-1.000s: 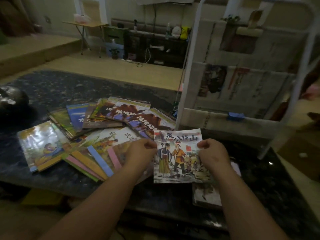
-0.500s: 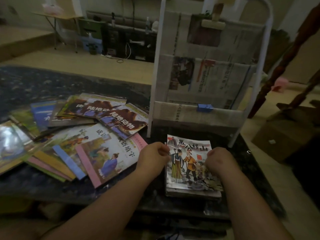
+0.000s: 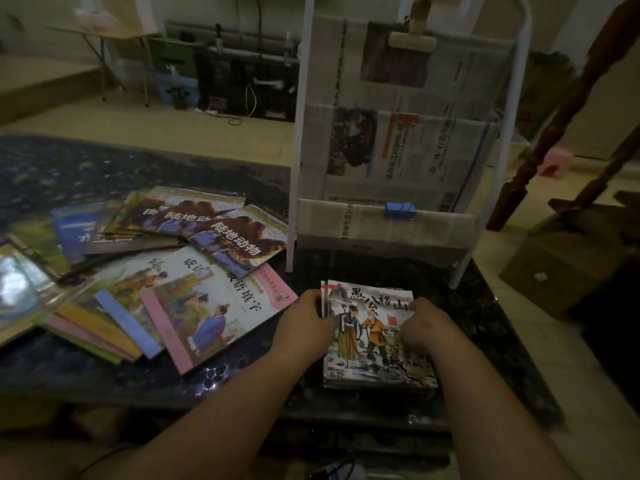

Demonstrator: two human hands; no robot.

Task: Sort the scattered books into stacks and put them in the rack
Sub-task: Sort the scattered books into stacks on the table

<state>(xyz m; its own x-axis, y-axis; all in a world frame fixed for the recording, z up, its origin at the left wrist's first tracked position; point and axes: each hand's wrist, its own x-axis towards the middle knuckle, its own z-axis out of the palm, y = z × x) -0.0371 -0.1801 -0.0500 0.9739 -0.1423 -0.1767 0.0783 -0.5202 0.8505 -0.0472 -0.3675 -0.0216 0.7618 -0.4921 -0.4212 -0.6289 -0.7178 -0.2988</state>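
A small stack of picture books lies on the dark table in front of the rack; its top cover shows two figures in robes. My left hand grips the stack's left edge with curled fingers. My right hand holds the stack's right side, fingers curled over the cover. To the left, several larger books lie scattered and overlapping, among them two brown animal books. The white-framed rack, lined with newspaper, stands just behind the stack.
The dark speckled table ends close to the right of the stack. A blue clip sits on the rack's lowest pocket and a wooden clip on the top one. A cardboard box stands on the floor at right.
The book with the robed figures has been carried right and set down on the small stack before the rack. Both hands have stayed on it and now hold the stack's edges.
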